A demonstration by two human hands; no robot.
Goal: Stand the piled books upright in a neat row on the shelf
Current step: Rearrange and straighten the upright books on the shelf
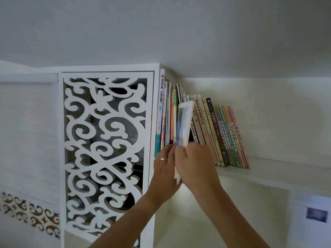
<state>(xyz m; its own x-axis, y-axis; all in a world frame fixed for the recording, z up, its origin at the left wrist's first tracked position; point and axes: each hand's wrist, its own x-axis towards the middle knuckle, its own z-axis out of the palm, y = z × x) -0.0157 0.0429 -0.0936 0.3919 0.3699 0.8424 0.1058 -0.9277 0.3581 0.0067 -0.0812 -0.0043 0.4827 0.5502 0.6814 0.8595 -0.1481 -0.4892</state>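
Mid-insertion, by the look of it. Right hand [194,163] clamped on lower edge of thin pale-blue book [184,122], held upright and slightly tilted, part-way into gap in row of books [211,133] on shelf [265,169]. Left hand [165,163] just left of that book, fingers spread against orange and green spines, parting them; not closed on anything. Hands nearly touching. Right of the blue book: rest of row leaning left toward gap, not upright. Far left of it: tall white-spined book against carved screen [105,140].

Risks, judged:
- Leaning right-hand group could slump into gap once support goes, pinching or blocking insertion.
- Thin cover could buckle if pushed against friction.
- Bottom edge appears forward of shelf lip; slack grip could drop it.
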